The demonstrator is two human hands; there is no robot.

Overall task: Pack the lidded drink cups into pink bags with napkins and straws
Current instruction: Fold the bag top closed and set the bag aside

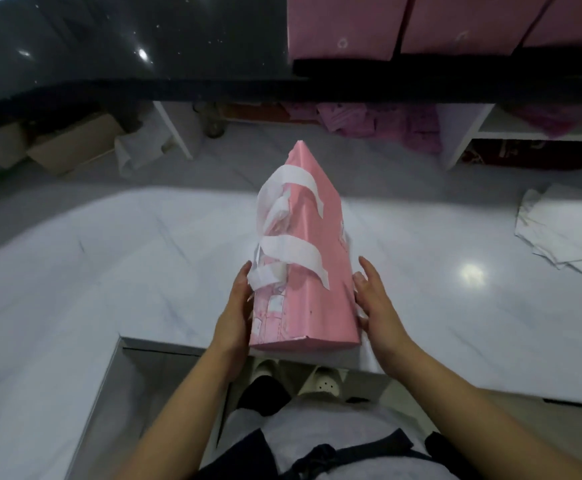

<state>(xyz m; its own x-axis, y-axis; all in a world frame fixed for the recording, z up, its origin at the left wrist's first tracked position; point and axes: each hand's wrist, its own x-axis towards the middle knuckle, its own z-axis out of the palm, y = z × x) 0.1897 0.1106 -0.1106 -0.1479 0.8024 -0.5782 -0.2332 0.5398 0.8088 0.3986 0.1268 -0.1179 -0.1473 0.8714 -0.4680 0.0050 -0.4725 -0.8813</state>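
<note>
tall pink paper bag (312,271) squeezed between left hand (235,306), right hand (374,299), fingers straight; may slip off white marble counter (109,254) edge.

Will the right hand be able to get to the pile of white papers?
Probably yes. The white papers lie on the counter to the side of the right hand, with only bare counter between, though that hand is busy at the pink bag.

Both bare forearms reach forward from the body. The left hand (235,306) and right hand (374,299) face each other, palms inward and fingers mostly straight. The left fingertips may bend slightly, but blur hides it.
</note>
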